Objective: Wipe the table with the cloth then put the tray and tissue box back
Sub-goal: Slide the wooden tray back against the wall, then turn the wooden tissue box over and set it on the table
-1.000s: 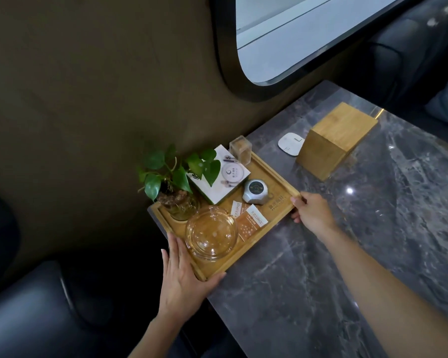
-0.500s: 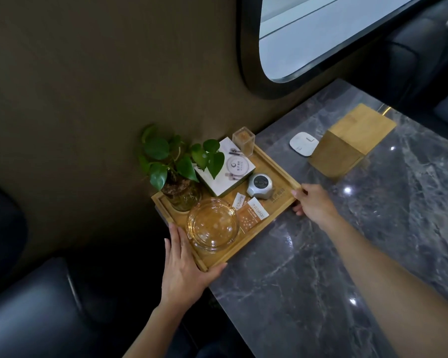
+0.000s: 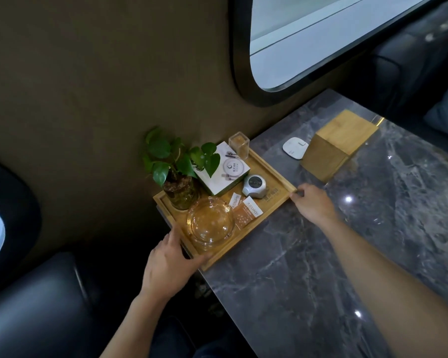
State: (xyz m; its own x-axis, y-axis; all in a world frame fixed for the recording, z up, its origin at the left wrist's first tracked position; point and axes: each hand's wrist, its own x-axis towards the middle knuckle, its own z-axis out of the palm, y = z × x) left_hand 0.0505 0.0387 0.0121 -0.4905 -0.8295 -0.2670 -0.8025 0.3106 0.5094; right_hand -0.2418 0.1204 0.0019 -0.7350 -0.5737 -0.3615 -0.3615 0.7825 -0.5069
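A wooden tray [image 3: 277, 174] sits at the near left corner of the grey marble table [image 3: 347, 254], against the wall. It carries a potted plant [image 3: 177, 169], a glass bowl [image 3: 209, 223], a white box, a small round silver device and paper packets. My left hand [image 3: 167, 262] grips the tray's near corner, which overhangs the table edge. My right hand [image 3: 313, 202] holds the tray's right corner. The wooden tissue box [image 3: 339, 144] stands farther back on the table, apart from the tray. No cloth is in view.
A white flat pad [image 3: 294, 148] lies next to the tissue box by the wall. A dark wall and window [image 3: 308, 34] border the table's far side. Dark leather seats [image 3: 36, 306] flank the table at left and far right.
The tray has slid a little toward the wall and left, with both hands staying on its corners. My left hand's fingers have curled around the near corner.
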